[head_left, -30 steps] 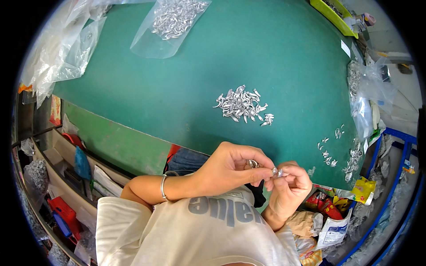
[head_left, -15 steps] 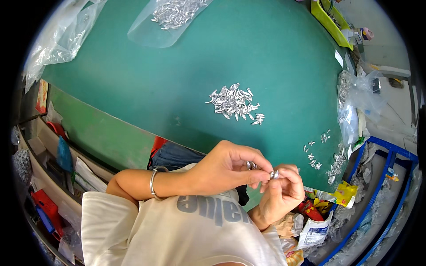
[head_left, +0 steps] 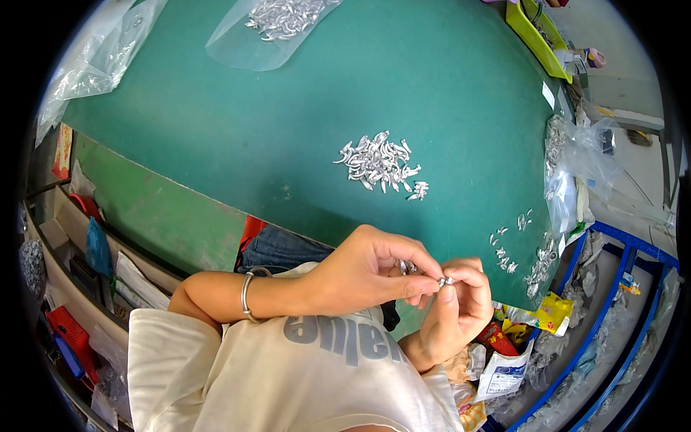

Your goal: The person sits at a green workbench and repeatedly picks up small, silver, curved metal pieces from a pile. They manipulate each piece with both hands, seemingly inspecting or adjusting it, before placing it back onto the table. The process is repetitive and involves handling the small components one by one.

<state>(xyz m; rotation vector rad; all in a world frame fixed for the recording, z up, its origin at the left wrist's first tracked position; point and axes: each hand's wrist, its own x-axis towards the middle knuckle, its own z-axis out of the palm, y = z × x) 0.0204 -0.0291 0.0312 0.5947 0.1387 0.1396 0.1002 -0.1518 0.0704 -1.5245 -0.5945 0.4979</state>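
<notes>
Silvery bracelet (head_left: pixel 245 296) at its wrist, the left hand (head_left: pixel 374 270), short of a metal pile (head_left: pixel 378 162) on the green table (head_left: pixel 216 144), cups shiny bits (head_left: pixel 408 266) and pinches one small piece (head_left: pixel 445 281); the right hand (head_left: pixel 456 313) grips it too; loose pieces (head_left: pixel 503 257) lie farther right.

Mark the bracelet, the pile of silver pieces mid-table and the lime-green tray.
Bracelet (head_left: pixel 245 295): head view, on its silver band.
Pile of silver pieces (head_left: pixel 377 163): head view, middle of the heap.
Lime-green tray (head_left: pixel 533 47): head view, on its long side wall.
</notes>
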